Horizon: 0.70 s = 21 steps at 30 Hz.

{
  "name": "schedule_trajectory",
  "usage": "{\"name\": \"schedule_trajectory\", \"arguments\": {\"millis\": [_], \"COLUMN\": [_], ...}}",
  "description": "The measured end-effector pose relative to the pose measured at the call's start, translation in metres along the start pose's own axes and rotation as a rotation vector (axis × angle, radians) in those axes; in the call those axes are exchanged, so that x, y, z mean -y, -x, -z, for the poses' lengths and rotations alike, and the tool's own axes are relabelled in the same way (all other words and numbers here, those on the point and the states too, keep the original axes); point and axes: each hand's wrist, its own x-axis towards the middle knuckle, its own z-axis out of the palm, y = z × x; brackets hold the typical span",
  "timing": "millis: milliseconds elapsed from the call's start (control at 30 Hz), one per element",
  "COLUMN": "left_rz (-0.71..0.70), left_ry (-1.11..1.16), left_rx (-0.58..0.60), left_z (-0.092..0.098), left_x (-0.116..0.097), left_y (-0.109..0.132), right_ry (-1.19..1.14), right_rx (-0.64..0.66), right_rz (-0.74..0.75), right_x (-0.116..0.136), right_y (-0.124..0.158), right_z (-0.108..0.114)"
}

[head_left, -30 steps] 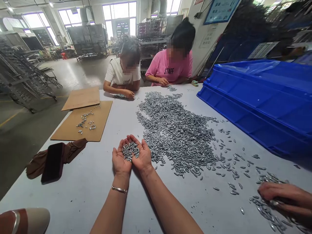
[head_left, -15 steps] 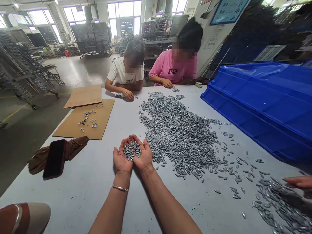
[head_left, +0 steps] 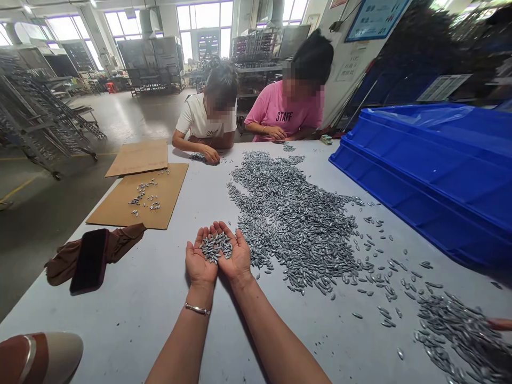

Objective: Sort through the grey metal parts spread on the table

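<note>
My left hand and my right hand are cupped side by side, palms up. A small heap of silver-grey, spindle-shaped metal pieces rests across both palms. Right of my right hand, a wide spread of the same metal pieces covers the middle of the white table. Its near-left edge comes close to my right fingers. The wrist behind my left hand wears a silver bracelet.
Cardboard sheets, one with loose pieces, lie at left. Nearer are a phone on a brown cloth and a rounded brown-and-beige object. Blue crates stand right. Two people work opposite; another person's finger shows lower right.
The pieces in my palms have shifted and spread slightly to the left. At lower right, the other person's hand has moved mostly out of view. The pink-shirted person's hand has lifted slightly.
</note>
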Motion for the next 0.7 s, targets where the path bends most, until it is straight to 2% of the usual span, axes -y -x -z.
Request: {"name": "schedule_trajectory", "arguments": {"millis": [200, 533, 700], "left_rz": [0.003, 0.054, 0.108], "left_ry": [-0.010, -0.053, 0.009], "left_rx": [-0.012, 0.011, -0.039], "left_z": [-0.001, -0.001, -0.001], "left_x": [0.003, 0.009, 0.011], "left_y": [0.001, 0.005, 0.006], "right_ry": [0.089, 0.477, 0.720], "right_rx": [0.040, 0.115, 0.156], "right_rz": [0.049, 0.248, 0.360], "right_x": [-0.004, -0.017, -0.021], "right_y": [0.002, 0.017, 0.024], "right_z": [-0.003, -0.014, -0.016]}}
